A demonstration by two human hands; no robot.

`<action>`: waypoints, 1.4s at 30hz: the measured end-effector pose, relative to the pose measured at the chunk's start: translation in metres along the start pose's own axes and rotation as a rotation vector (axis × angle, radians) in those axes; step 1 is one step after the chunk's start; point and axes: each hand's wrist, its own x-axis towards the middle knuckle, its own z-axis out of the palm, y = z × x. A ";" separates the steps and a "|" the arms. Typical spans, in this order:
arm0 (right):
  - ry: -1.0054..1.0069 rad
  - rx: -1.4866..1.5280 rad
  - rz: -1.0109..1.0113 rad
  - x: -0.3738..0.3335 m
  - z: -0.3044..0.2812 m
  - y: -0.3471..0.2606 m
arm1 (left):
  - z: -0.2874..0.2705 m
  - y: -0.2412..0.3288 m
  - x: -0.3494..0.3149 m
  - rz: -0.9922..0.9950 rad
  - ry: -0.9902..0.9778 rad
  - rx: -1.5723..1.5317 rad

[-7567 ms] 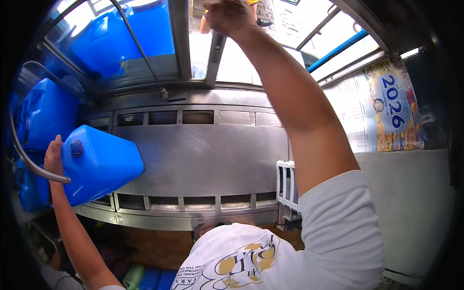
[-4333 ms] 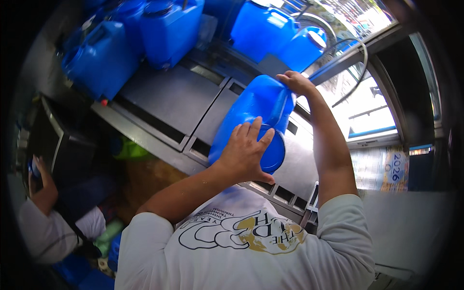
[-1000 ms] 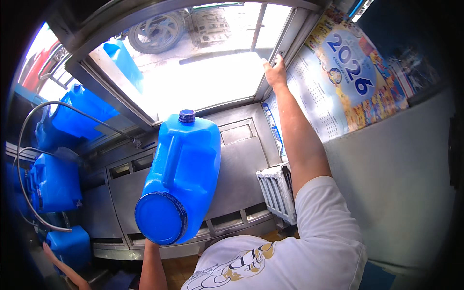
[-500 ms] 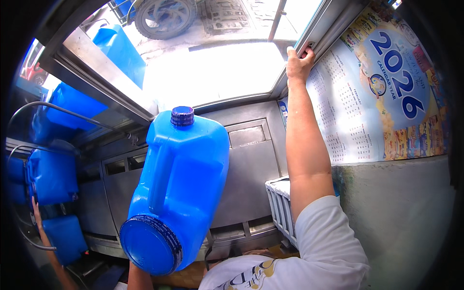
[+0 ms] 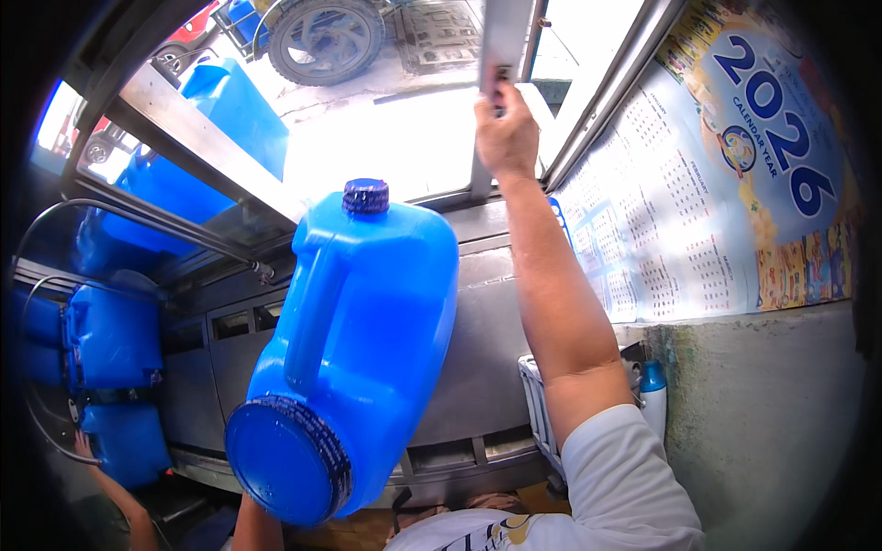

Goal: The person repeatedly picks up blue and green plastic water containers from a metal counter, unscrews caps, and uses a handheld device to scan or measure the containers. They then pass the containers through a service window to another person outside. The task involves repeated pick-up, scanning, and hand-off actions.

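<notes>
A large blue water jug (image 5: 377, 303) fills the middle of the view, tilted, with a dark blue screw cap on top and a wide round lid at its lower end. My left forearm (image 5: 255, 527) runs up beneath it; the hand is hidden behind the jug, which it appears to hold up. My right hand (image 5: 508, 138) reaches far forward, fingers closed around a dark handle on the upright metal frame (image 5: 487, 170) of a sliding window panel. That panel stands partway across the bright opening.
Another blue container (image 5: 239, 110) stands outside by the opening, with a spoked wheel (image 5: 328, 41) beyond. A steel counter front (image 5: 487, 349) lies behind the jug. At right are a wall calendar (image 5: 680, 184), a white rack (image 5: 542, 404) and a blue-capped bottle (image 5: 653, 404). Blue jugs and a forearm show at left, seemingly reflected.
My right hand has moved left, and the window frame it grips has slid left with it. The jug sits slightly further right and higher in view, at a similar tilt.
</notes>
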 end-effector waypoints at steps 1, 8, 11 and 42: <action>-0.095 -0.010 -0.004 -0.008 0.000 -0.009 | 0.005 0.002 0.004 0.012 -0.011 0.004; -0.268 0.334 0.054 -0.027 -0.049 -0.064 | 0.063 0.018 0.043 0.093 -0.117 -0.012; -0.283 0.315 -0.042 -0.041 -0.079 -0.089 | 0.103 0.033 0.058 0.136 -0.175 -0.020; -0.343 -0.893 -0.393 0.187 -0.045 -0.010 | 0.284 -0.028 0.221 0.424 -0.029 1.015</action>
